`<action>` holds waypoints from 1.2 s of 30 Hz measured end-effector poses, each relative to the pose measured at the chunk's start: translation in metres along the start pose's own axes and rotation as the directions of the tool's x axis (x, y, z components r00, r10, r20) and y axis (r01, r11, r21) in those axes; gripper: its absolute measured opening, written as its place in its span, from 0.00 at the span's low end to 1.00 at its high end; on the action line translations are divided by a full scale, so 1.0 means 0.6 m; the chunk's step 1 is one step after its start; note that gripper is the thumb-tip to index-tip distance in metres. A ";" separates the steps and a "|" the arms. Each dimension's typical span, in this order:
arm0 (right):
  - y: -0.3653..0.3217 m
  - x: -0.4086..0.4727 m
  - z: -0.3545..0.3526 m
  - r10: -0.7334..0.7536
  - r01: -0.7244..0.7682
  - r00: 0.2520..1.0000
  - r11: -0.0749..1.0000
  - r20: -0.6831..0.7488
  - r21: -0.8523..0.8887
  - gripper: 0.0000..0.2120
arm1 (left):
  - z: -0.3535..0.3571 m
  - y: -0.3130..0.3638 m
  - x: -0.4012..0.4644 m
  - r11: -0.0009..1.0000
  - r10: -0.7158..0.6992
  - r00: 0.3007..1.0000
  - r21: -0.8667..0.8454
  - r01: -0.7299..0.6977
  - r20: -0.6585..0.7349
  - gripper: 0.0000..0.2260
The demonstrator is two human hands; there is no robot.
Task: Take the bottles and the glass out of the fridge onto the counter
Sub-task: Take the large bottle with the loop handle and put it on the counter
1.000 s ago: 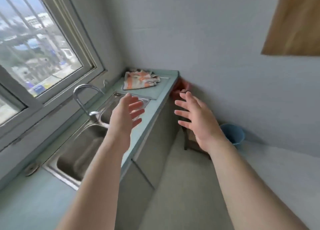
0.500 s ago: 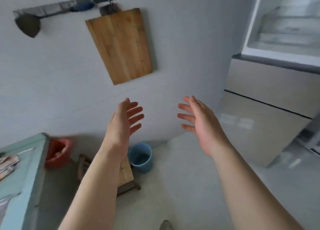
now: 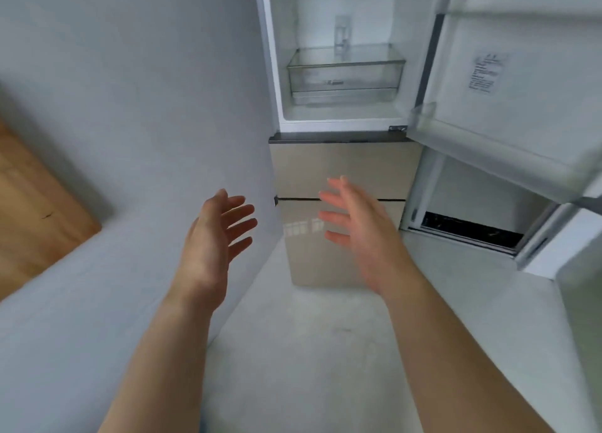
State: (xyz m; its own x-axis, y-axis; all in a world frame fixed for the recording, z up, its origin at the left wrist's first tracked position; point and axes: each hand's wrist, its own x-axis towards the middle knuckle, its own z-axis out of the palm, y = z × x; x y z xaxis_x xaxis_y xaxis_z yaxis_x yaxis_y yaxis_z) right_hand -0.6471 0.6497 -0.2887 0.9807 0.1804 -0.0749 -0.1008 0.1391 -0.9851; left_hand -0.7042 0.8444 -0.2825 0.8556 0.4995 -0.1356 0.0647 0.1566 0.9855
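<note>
Facing open fridge (image 3: 338,74) now, not wall.

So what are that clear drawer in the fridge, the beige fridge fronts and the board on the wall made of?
The clear drawer looks like transparent plastic: you can see through its walls. The beige fridge fronts appear to be glossy glass or lacquered metal, since the lower one mirrors a window; which of the two is unclear. The board seems to be wood with a matt finish, showing warm brown grain.

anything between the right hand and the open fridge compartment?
Head view: only the closed beige drawer fronts lie between the bare right hand and the open white fridge compartment. No obstacle.
</note>
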 end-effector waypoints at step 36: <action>-0.209 0.767 -0.046 -0.200 0.206 0.951 0.979 -0.237 0.000 0.18 | 0.415 0.184 0.764 0.991 0.129 0.955 -0.057 -0.118 0.268 0.17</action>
State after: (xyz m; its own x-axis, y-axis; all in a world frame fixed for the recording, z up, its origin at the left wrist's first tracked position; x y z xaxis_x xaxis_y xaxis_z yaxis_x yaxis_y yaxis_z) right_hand -0.1785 0.6883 -0.2041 0.9922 -0.0870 0.0891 0.1032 0.1731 -0.9795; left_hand -0.1771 0.8784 -0.2104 0.9628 0.2690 0.0250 -0.0660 0.1446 0.9873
